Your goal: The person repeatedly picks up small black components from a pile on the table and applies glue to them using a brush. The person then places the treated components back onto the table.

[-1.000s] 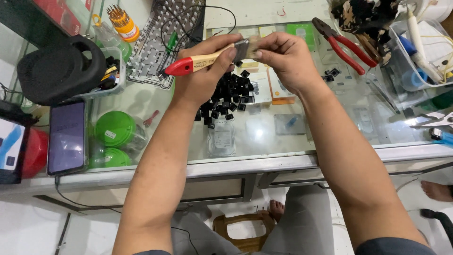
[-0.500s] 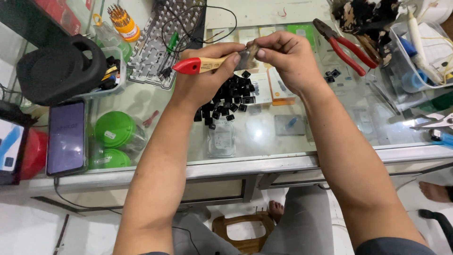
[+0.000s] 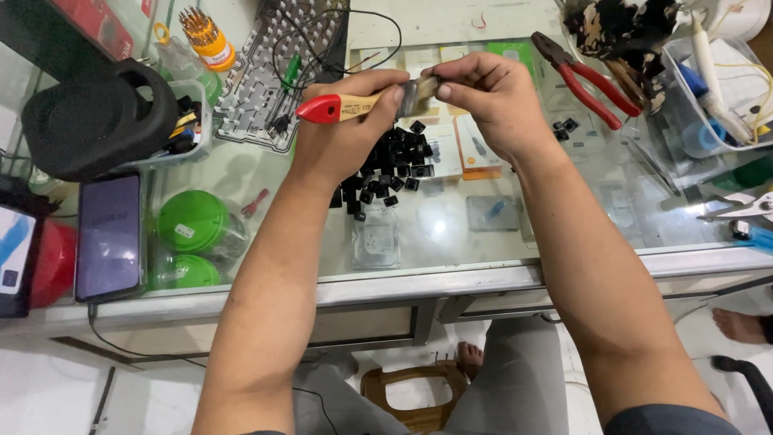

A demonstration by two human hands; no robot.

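A small electronics repair shop: a glass counter (image 3: 451, 234) shows boxed parts beneath, and on it lie a stripped keyboard (image 3: 274, 76), loose black keycaps (image 3: 394, 165), red pliers (image 3: 584, 76), a screwdriver set (image 3: 205, 36) and a phone (image 3: 109, 234).

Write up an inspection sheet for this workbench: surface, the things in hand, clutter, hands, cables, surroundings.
Surface: glass counter top with items showing in the case beneath.
Things in hand: paintbrush with wooden handle and red end, held level above a pile of black keycaps.
Clutter: red pliers, stripped keyboard frame, screwdriver set, phone, green lids, black case, clear bin of tools.
Hands: left hand grips the brush handle; right hand pinches the bristle end.
Cables: thin black wire looped over the keyboard frame; a cable hangs below the phone.
Surroundings: wooden stool and tiled floor below; another person's bare foot at right.
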